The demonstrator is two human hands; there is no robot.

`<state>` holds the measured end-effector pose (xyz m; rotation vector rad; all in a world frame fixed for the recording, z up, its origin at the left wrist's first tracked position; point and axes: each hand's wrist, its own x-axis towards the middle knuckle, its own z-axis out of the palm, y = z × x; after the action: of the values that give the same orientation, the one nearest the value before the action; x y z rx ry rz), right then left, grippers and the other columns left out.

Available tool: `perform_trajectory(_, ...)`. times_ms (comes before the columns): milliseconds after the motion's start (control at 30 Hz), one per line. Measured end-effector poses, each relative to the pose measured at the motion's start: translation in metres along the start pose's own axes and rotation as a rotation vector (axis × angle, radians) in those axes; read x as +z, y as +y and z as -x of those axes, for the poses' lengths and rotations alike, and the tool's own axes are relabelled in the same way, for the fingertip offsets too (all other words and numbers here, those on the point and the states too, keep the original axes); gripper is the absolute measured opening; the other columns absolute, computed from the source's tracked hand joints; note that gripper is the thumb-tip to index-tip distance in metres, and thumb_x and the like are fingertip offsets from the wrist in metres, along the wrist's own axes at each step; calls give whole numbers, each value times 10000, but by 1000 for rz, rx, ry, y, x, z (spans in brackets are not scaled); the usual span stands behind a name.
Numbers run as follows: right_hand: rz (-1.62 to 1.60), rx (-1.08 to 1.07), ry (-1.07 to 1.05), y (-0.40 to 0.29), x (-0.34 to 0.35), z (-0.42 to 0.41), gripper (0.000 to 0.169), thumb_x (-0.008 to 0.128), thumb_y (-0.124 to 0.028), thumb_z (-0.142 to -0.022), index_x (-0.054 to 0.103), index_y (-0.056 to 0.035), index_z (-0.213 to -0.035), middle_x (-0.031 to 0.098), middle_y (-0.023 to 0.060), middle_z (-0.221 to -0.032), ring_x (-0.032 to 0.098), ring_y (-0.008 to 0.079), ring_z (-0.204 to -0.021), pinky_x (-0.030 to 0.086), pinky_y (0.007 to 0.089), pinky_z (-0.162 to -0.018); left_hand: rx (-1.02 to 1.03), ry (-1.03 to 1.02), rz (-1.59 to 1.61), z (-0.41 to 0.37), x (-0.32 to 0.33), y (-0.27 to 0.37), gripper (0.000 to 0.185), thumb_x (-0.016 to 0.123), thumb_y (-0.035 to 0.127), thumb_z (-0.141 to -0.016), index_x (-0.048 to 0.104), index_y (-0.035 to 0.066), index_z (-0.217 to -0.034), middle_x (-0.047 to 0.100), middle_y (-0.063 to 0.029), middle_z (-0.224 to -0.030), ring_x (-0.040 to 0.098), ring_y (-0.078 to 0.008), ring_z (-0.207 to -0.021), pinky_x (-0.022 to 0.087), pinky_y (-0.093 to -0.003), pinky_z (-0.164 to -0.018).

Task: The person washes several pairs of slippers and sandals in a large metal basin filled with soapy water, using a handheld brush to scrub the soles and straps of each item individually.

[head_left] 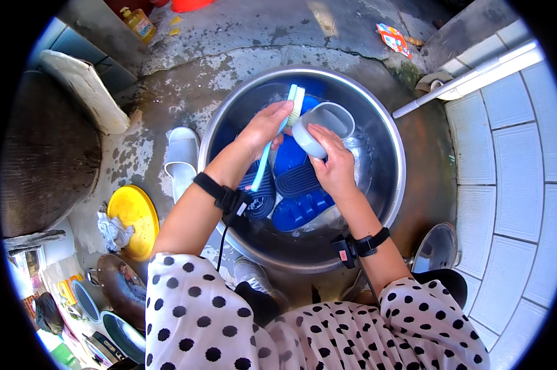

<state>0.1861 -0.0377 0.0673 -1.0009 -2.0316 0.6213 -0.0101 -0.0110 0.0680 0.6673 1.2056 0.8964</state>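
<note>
A light-blue scrub brush [262, 167] with pale bristles is in my left hand [267, 125], its head against a light-grey slipper [308, 138]. My right hand [334, 162] grips that slipper, tilted above a large round metal basin [397, 185]. Below my hands, several wet blue slippers lie in the basin: a strapped one [301, 210], one with a dark ribbed sole [299, 178] and a dark striped one [261, 199] at the left. Another light-grey slipper [181, 159] rests on the floor just outside the basin's left side.
A yellow lid [132, 222] and a crumpled cloth [113, 230] lie on the left, near a large dark vat [47, 152]. A white pipe [472, 76] slants along the tiled wall at right. A red packet [394, 39] and a pump bottle [139, 24] are farther off.
</note>
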Motion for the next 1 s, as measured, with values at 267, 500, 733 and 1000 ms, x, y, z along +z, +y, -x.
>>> perform_trajectory(267,193,-198,-141,-2,-6,3,563,596,124,-623,611,-74,-1150,572,125,-1257,508,312,-1226,365,443,-1063,-1,72,134,24,7,-9,797,696,56,-784,256,50,-1449,545,-8,-697,434,-62,-472,323,-215,-392)
perform_trajectory(500,-600,811,339,44,-3,10,436,560,36,-775,495,-67,-1194,587,87,-1129,582,235,-1040,486,353,-876,126,162,144,19,6,-10,792,681,31,-802,249,76,-1464,552,-13,-691,436,-72,-465,319,-226,-397)
perform_trajectory(733,-1372,1130,198,20,-13,-3,442,575,-212,-923,463,-44,-1316,560,130,-1265,550,263,-1169,468,409,-956,157,37,-77,41,46,-9,748,672,115,-862,245,115,-1477,583,-31,-702,427,-69,-469,324,-208,-416)
perform_trajectory(1000,-1479,1030,350,46,-31,-11,405,559,-197,-939,468,-41,-1300,574,127,-1246,556,275,-1159,462,439,-972,366,41,-356,64,25,2,538,537,193,-964,337,110,-1457,599,-32,-747,502,-69,-592,451,-224,-561)
